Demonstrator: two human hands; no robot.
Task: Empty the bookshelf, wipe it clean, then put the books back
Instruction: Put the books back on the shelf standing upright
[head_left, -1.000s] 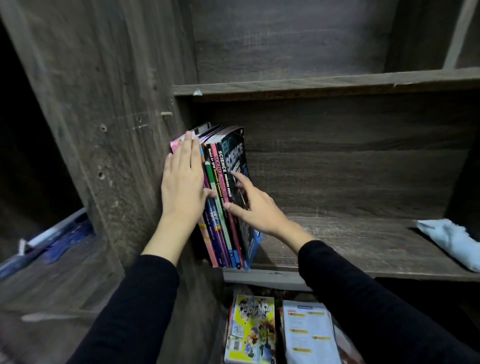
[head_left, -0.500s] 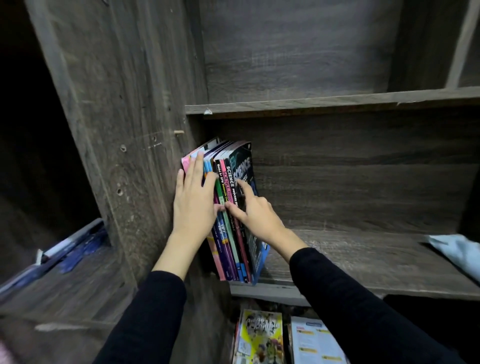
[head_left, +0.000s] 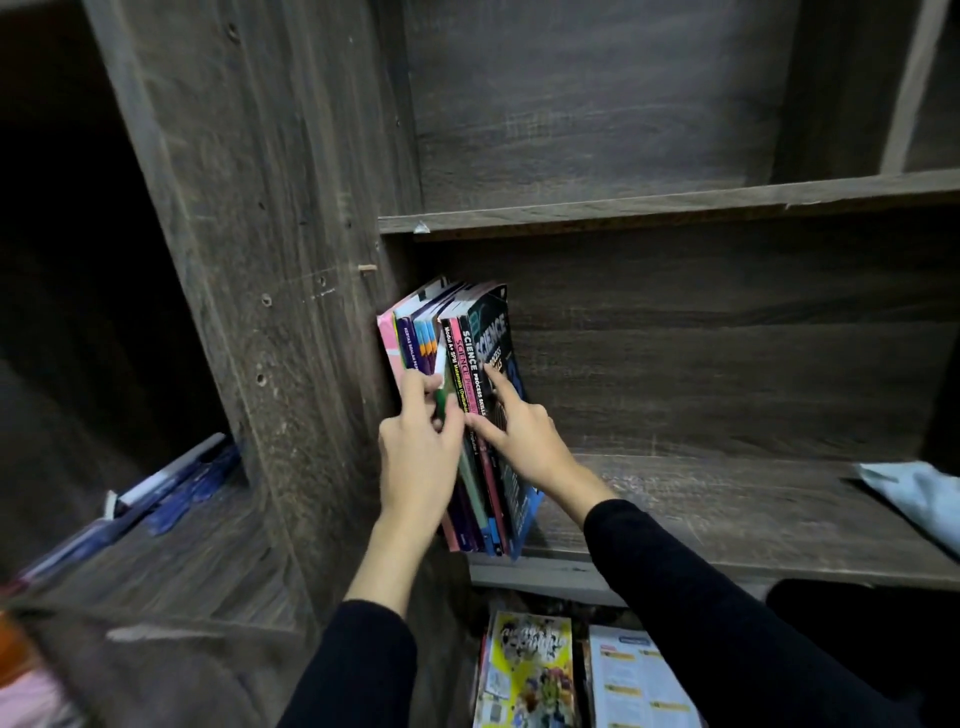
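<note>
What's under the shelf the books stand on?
A yellow magazine and a white booklet lie below the shelf. Anything further back is covered by the board and a sleeve.

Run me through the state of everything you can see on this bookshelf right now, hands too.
books, standing, leaning left against the side panel.
left hand, fingers curled on the book spines.
right hand, index finger straight, touching the rightmost cover.
blue cloth, lying at the shelf's right end.
magazines, lying flat below the shelf.

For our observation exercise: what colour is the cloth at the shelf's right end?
The cloth is light blue; head view.
</note>
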